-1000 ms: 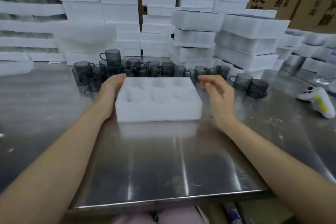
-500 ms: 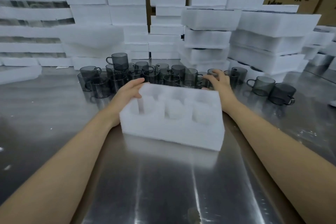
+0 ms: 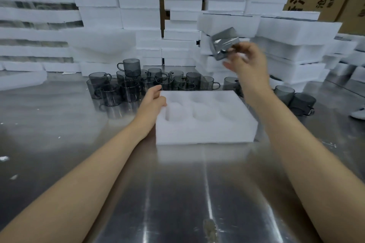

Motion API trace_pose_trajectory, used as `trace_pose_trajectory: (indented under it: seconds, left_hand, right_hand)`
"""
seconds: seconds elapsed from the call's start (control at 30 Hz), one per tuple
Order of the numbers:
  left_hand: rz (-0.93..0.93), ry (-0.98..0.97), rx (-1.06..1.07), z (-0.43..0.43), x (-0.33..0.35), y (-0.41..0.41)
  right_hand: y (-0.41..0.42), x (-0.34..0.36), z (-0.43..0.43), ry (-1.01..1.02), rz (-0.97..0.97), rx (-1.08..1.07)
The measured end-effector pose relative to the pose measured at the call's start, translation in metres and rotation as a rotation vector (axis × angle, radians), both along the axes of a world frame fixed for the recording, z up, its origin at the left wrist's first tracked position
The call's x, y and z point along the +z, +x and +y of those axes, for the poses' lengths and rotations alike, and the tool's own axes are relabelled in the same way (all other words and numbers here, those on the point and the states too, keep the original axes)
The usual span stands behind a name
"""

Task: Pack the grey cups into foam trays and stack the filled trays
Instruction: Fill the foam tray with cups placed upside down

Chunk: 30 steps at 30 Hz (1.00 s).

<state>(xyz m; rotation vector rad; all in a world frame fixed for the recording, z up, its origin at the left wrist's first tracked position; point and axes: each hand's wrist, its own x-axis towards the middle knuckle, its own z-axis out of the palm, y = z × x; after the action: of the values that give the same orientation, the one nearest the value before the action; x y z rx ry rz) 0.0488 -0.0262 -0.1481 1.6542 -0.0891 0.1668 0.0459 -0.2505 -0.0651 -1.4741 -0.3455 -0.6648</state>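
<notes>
The person's right hand (image 3: pixel 246 63) is up in the air with one grey cup (image 3: pixel 225 43), fingers curled in and pinching it on what looks like the handle side. Motion blur hides the exact hold. The cup hangs tilted, above and a little beyond the far right corner of the foam tray (image 3: pixel 205 134).

Every pocket I can see in the tray is empty, so as I read it this is the first cup. The pockets lie below the cup and back toward the person. The right-hand column is closest, so the cup has to come down, come nearer and be turned upright.

The left hand (image 3: pixel 153 100) holds the tray's far left corner, thumb on the top face and fingers bent against the side. It steadies the tray and is poorly placed for picking.

The other cups (image 3: pixel 138 83) crowd along the tray's far edge on the steel table (image 3: pixel 177 193). Two more cups (image 3: pixel 284 92) stand near the table's right side, in front of the stacked trays (image 3: pixel 292 31).

Half a second ago the right hand was low, reaching in among those cups, and the tray sat skewed. Now the hand has risen with a cup and the tray sits flat and square to the person. The left hand has kept its corner.
</notes>
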Motion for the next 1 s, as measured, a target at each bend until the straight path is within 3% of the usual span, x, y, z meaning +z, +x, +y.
trace_pose_trajectory:
  seconds: [0.1, 0.2, 0.3, 0.4, 0.6, 0.77, 1.0]
  left_hand:
    - [-0.023, 0.028, -0.002, -0.002, 0.001, -0.004]
    - [-0.031, 0.04, -0.007, 0.001, 0.002, -0.006]
    - [-0.031, 0.045, -0.028, 0.0, 0.003, -0.007]
    - [-0.033, 0.03, -0.037, -0.001, 0.004, -0.007]
    - [-0.049, 0.03, -0.064, 0.002, 0.003, -0.008]
    - [-0.072, 0.044, -0.058, 0.002, 0.003, -0.008]
    - [-0.058, 0.077, -0.086, 0.002, 0.005, -0.009]
  right_hand:
    - [-0.002, -0.008, 0.047, 0.029, 0.183, 0.186]
    - [-0.001, -0.031, 0.068, -0.146, 0.338, 0.2]
    - [0.005, -0.034, 0.064, -0.211, 0.371, 0.195]
    - [0.007, -0.035, 0.062, -0.321, 0.314, 0.127]
    - [0.001, -0.04, 0.065, -0.622, 0.007, 0.015]
    - [0.004, -0.046, 0.069, -0.862, -0.029, 0.062]
    - [-0.003, -0.043, 0.069, -1.108, -0.092, -0.174]
